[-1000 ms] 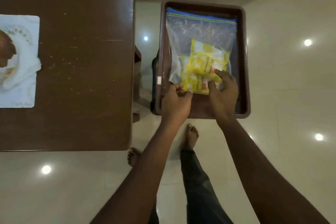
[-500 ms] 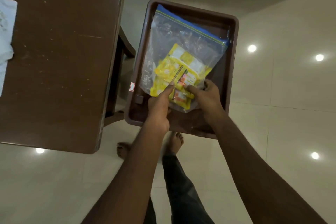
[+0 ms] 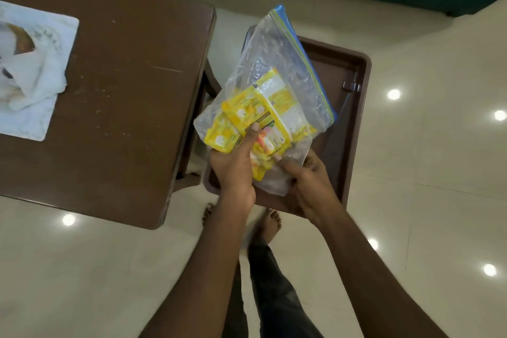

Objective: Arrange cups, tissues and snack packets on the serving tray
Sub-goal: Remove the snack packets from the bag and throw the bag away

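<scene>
Snack packets [image 3: 263,115]: several yellow ones, bunched together inside a clear plastic bag [image 3: 277,57] with a blue zip edge. The bag is held up, tilted, over the near-left part of the brown serving tray [image 3: 354,68]; its zip edge points away from the person and its lower end is toward the hands. Left grip [image 3: 234,170]: clasped round the snack packets through the bag film, thumb pressed flat on top of the bundle, fingers underneath and out of sight. Right grip [image 3: 307,175]: pinching the bag's crumpled lower corner, thumb tip on the film just beside the packets. The visible part of the tray floor carries nothing. What supports the tray cannot be told. To the left stands a dark brown counter [image 3: 123,90], its near-right corner close to the tray. A white mat [image 3: 35,123] lies at the counter's left edge with a crumpled white cloth [image 3: 35,85] on it. Below, two bare feet [image 3: 270,223] stand on a pale glossy floor [image 3: 411,214] showing round light reflections.
</scene>
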